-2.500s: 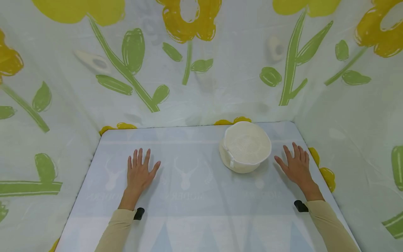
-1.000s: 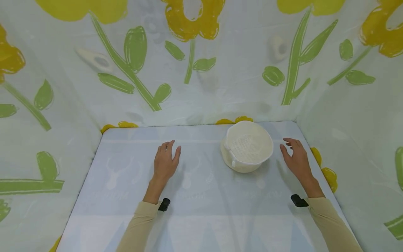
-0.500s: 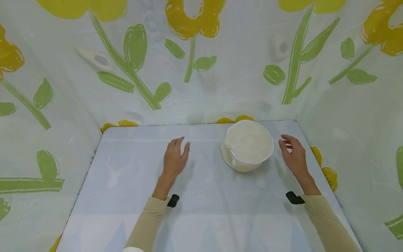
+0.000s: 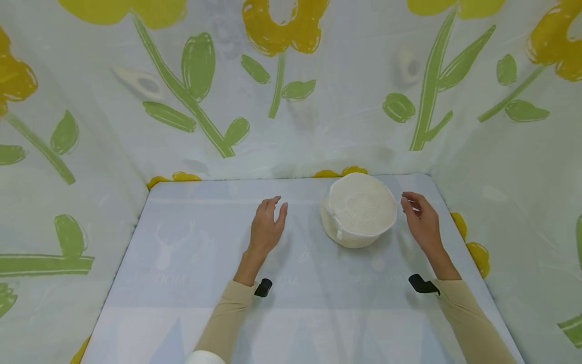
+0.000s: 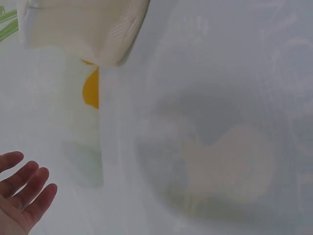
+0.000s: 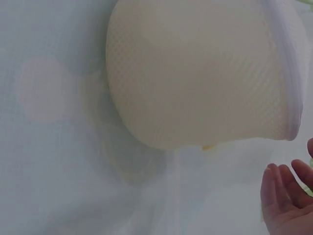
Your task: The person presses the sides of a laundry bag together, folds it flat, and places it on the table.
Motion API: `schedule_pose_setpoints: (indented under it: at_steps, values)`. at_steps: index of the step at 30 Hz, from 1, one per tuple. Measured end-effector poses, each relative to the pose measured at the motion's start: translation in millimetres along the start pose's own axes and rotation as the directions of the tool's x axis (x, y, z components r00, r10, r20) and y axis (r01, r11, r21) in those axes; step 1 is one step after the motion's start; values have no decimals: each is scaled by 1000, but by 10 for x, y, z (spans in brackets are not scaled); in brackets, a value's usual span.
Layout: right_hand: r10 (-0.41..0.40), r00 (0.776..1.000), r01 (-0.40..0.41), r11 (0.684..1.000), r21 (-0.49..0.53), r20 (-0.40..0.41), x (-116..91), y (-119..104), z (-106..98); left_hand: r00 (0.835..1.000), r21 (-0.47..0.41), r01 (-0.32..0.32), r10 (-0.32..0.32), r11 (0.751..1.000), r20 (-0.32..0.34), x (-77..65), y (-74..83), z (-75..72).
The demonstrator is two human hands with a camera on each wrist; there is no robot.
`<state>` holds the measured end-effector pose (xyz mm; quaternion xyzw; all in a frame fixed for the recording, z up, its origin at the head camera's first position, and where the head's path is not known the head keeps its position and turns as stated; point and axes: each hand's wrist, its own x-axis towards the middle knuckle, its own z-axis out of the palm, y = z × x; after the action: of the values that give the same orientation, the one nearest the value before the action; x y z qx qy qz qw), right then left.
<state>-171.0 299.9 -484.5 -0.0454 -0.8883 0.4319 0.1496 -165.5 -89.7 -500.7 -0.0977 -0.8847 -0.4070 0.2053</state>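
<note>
A round cream mesh laundry bag with a white zipped rim stands upright at the back right of the table. To its left my left hand hovers with relaxed fingers and the thumb apart, holding nothing. On the other side my right hand is close to the bag's rim, its fingers loosely bent toward it and empty. In the right wrist view the bag's mesh side fills the upper part, with the fingers below its rim. The left wrist view shows the bag's lower side at the top, apart from the fingers.
A pale cloth with printed deer heads covers the table. Curtains with printed flowers enclose the table at the back and both sides. A small black device sits at the left wrist, and another black device at the right.
My left hand has moved right across the table toward the mesh bag, from spread to relaxed fingers. The right hand has drawn slightly nearer the bag, its fingers now bent. The bag stays put.
</note>
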Motion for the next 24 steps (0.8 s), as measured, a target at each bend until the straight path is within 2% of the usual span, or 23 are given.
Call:
schedule_pose_setpoints:
  at_steps: [8, 12, 24]
  values:
    - [40, 999, -41, 998, 54, 33, 15, -54, 61, 999, -48, 27, -25, 999, 40, 21, 97, 158]
    - [51, 997, -55, 996, 67, 56, 17, -60, 81, 997, -99, 49, -42, 994, 67, 30, 155, 242]
    - [40, 996, -49, 992, 113, 80, 25, -52, 134, 991, -195, 81, -59, 977, 117, 55, 299, 461]
